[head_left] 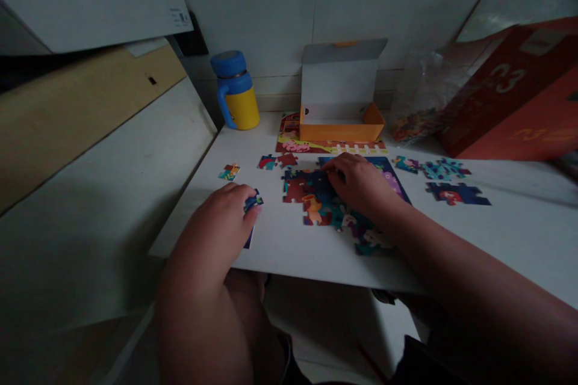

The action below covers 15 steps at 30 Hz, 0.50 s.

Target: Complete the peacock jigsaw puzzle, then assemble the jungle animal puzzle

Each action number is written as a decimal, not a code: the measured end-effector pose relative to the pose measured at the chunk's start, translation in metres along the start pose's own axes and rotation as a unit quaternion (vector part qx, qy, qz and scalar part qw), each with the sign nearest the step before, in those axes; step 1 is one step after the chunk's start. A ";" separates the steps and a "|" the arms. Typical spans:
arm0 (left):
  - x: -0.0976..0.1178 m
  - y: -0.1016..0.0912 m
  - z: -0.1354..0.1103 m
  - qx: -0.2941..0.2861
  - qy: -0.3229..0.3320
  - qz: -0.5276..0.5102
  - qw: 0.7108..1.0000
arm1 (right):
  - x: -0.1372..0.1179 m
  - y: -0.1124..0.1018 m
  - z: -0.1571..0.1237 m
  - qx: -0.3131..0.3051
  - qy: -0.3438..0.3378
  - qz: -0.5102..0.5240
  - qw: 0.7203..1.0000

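My left hand [228,210] is closed on a dark jigsaw puzzle piece [254,200] above the left side of the table; another dark piece [248,239] shows partly beneath it. My right hand [356,180] rests on the partly joined jigsaw puzzle [316,186], thumb and fingers curled together at its upper part. Whatever lies between those fingertips is hidden. The hand and forearm cover part of the puzzle, which shows colourful cartoon animals on dark blue.
Loose puzzle pieces [230,172] lie at the left, and joined pieces [456,194] at the right. Behind stand a blue-yellow bottle [241,96], an open orange box [341,132] on a picture sheet [289,141], a plastic bag of pieces [413,123] and a red box [506,96].
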State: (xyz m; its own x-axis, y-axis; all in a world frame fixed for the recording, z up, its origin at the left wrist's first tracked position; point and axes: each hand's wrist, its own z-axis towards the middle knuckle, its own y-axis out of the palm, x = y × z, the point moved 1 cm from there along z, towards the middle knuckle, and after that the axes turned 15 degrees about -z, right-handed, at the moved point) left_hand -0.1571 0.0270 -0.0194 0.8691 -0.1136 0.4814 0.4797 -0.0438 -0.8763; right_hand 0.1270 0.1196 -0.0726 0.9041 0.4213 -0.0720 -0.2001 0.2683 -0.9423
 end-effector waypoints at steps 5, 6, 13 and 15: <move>0.022 0.037 0.028 -0.009 0.101 -0.017 0.995 | 0.002 0.002 -0.001 -0.001 -0.007 -0.010 1.000; 0.026 0.043 0.031 -0.013 0.107 -0.019 0.994 | 0.003 0.003 -0.001 -0.003 -0.007 -0.010 1.000; 0.037 0.054 0.038 -0.014 0.116 -0.024 0.993 | 0.002 0.000 -0.003 -0.011 -0.003 -0.005 1.000; 0.036 0.053 0.039 -0.018 0.116 -0.027 0.993 | 0.002 -0.001 -0.004 -0.014 -0.003 -0.005 1.000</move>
State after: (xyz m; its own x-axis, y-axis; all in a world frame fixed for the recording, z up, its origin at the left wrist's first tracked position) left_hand -0.0951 0.0593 -0.0480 0.7888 -0.3362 0.5145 0.5167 -0.0905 -0.8514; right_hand 0.1304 0.1171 -0.0731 0.9036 0.4240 -0.0612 -0.1808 0.2480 -0.9518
